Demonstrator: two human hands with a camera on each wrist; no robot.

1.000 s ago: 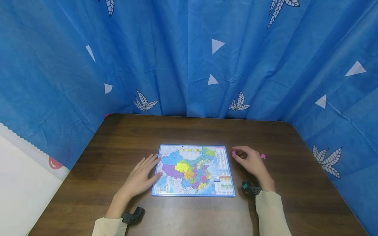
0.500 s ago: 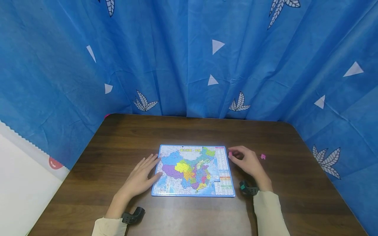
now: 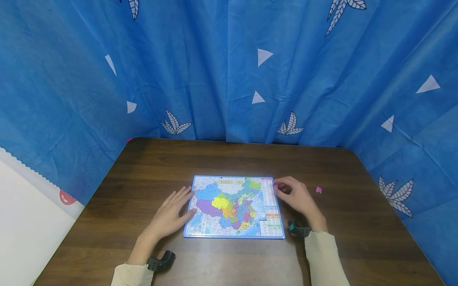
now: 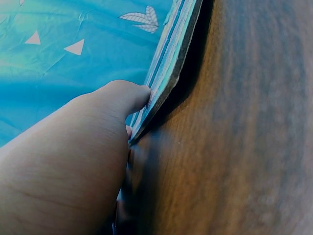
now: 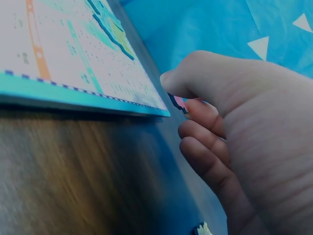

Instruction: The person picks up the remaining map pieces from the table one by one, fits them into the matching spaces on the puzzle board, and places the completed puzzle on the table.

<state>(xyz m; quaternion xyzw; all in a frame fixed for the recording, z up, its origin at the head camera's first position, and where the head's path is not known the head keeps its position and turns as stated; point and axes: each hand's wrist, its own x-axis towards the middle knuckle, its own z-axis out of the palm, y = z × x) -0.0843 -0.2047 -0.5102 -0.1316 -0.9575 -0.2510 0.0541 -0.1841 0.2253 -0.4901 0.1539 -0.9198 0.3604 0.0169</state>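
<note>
A map puzzle board (image 3: 229, 232) with a blue rim and many coloured regions lies flat on the table in the head view. My left hand (image 3: 171, 214) rests at its left edge, fingers spread and fairly straight; in the left wrist view the thumb (image 4: 134, 97) lies on the board's edge. Just off the right edge, my right hand (image 3: 297, 196) pinches a small pink puzzle piece (image 5: 180, 103) between thumb and forefinger, the other fingers curled below. Most of that piece is hidden by the fingers. A second pink puzzle piece (image 3: 318, 190) lies on the table right of the right hand.
The dark wooden table (image 3: 229, 159) reaches back to a blue curtain (image 3: 214, 79) with white leaves and triangles. At the lower edge of the right wrist view a small piece with a dark edge (image 5: 202, 229) shows on the table.
My right hand has moved left with the pinched pink puzzle piece, up to the board's right edge. The left hand and the board have stayed put.
</note>
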